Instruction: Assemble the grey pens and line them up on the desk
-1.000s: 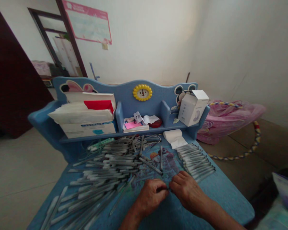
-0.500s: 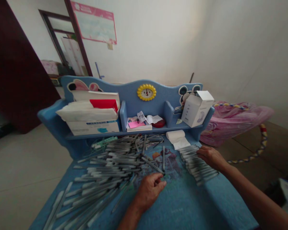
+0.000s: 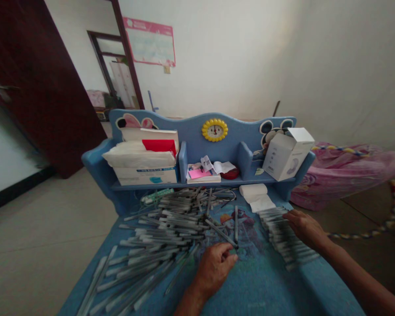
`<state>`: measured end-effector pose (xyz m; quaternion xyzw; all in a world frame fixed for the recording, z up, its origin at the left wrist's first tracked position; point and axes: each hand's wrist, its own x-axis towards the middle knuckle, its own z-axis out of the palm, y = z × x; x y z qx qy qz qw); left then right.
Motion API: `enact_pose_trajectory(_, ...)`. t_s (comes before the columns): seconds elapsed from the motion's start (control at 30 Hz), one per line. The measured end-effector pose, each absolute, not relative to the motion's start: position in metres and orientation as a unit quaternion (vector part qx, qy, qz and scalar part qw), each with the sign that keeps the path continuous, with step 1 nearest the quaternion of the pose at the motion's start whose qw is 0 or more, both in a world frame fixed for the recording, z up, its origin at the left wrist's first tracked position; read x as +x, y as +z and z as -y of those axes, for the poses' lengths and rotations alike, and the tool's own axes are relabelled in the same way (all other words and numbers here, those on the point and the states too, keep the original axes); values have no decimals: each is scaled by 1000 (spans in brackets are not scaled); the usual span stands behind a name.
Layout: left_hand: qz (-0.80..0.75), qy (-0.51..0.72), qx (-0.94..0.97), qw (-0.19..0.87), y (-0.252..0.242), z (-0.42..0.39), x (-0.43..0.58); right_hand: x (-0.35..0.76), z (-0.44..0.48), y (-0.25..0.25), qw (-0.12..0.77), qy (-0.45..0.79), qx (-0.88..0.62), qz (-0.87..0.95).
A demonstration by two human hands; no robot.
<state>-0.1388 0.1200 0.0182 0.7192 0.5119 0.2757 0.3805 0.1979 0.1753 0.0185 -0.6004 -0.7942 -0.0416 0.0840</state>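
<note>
On desk (image 3: 266, 285) | slim grey pens (image 3: 278, 219), neat row | right hand (image 3: 304, 226) flat atop | left hand (image 3: 213, 268) loosely curled

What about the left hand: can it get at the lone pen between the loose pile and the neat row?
Likely yes. The left hand lies just short of the lone pen, which nothing covers; one slanted pen lies close beside it. The right hand rests aside on the neat row.

Hands, left (image 3: 214, 268) and right (image 3: 305, 226), among perhaps pens (image 3: 171, 219)

Soft dim daylight, warped blurry edges
</note>
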Motion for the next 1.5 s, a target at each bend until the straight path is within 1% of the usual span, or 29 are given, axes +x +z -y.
enact_pose_trajectory(0.1,-517,288,713,377,18,-121,-140,172,-177,23,99,-39,-584,805)
enact_pose_trajectory(0.3,-537,297,700,364,19,-121,-141,103,-195,33,112,16,-532,839)
enact_pose_trajectory(0.4,-549,299,701,343,20,-121,-143,74,-209,32,86,25,-539,838)
enact_pose_trajectory(0.53,-573,288,703,309,20,-121,-144,47,-229,27,41,7,-551,834)
enact_pose_trajectory(0.7,-587,279,705,284,19,-121,-145,30,-251,24,30,-26,-544,838)
enact_pose_trajectory(0.9,-586,265,715,272,21,-120,-144,10,-263,24,3,-57,-495,867)
enact_pose_trajectory(1.17,-589,258,713,280,19,-121,-143,-12,-263,23,-32,-78,-434,897)
enact_pose_trajectory(1.5,-581,258,722,271,19,-118,-144,-9,-252,24,-61,-104,-380,917)
